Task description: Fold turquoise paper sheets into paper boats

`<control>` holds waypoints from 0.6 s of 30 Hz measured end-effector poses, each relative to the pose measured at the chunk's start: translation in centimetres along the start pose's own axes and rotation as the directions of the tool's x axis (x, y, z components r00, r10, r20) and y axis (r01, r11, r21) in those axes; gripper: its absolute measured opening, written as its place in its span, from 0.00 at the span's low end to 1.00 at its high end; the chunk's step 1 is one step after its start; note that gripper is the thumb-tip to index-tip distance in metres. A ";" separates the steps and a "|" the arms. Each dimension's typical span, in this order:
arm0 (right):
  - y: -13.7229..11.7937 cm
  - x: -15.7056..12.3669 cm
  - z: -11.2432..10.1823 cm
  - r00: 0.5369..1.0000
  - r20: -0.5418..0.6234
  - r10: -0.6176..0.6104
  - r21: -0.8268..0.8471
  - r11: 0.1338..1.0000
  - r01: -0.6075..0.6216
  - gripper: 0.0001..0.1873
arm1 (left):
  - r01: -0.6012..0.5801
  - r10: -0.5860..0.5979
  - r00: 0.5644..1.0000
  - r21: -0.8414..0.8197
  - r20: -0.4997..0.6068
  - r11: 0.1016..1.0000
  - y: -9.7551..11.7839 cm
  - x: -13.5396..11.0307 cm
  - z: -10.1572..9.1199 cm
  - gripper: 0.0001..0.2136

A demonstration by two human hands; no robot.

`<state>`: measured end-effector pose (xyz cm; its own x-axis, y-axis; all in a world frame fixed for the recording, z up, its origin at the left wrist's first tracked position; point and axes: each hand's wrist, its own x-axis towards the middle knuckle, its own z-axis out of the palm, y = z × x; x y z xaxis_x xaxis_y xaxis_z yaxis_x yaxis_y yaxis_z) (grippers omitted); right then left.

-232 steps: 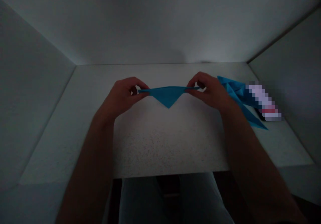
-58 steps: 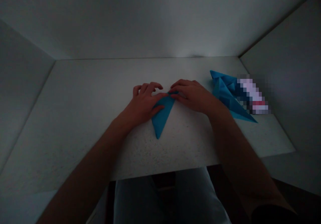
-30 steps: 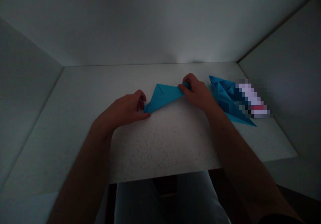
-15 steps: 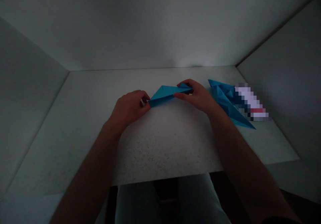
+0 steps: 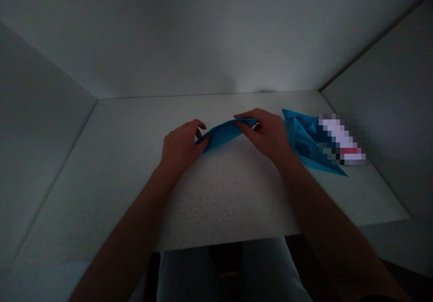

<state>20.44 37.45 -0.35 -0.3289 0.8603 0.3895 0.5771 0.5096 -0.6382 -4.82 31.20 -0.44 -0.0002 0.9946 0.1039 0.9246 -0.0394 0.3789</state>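
Note:
A folded sheet of blue paper [image 5: 223, 135] is held between my two hands, tilted up so that a long narrow face is turned toward me. At its left end my left hand [image 5: 184, 142] pinches it, thumb on the near face and fingers curled behind. My right hand [image 5: 262, 130] grips the other end, with the thumb in front and the index finger along the top edge. The far side of the paper is hidden from me.
Folded blue paper shapes [image 5: 306, 139] with pointed ends lie to the right, beside my right forearm. A pixelated pale object [image 5: 343, 137] touches or adjoins them. White walls border the white tabletop [image 5: 223, 203] at the back and both sides.
The paper has been tipped up, so its broad triangular top no longer shows. My left hand has moved slightly right and closed its thumb over the near face.

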 end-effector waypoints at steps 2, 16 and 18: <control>-0.7 -0.3 0.2 0.998 -0.037 -0.057 0.045 0.997 0.059 0.16 | -0.020 0.019 0.999 -0.011 -0.032 1.000 0.4 -0.1 0.4 0.14; -1.0 -1.5 4.6 0.998 0.006 -0.059 0.222 0.974 0.056 0.29 | 0.005 -0.003 1.000 -0.169 0.012 0.986 3.4 -1.5 2.1 0.23; -1.1 -1.5 4.7 0.995 0.038 -0.094 0.208 0.975 0.084 0.29 | 0.033 -0.023 0.998 -0.175 0.056 0.984 3.9 -1.6 2.2 0.28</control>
<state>16.77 35.64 -3.38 -0.4097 0.8087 0.4220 0.3795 0.5718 -0.7274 -0.40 29.70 -1.16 -0.0006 0.9991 0.0433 0.8433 -0.0228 0.5369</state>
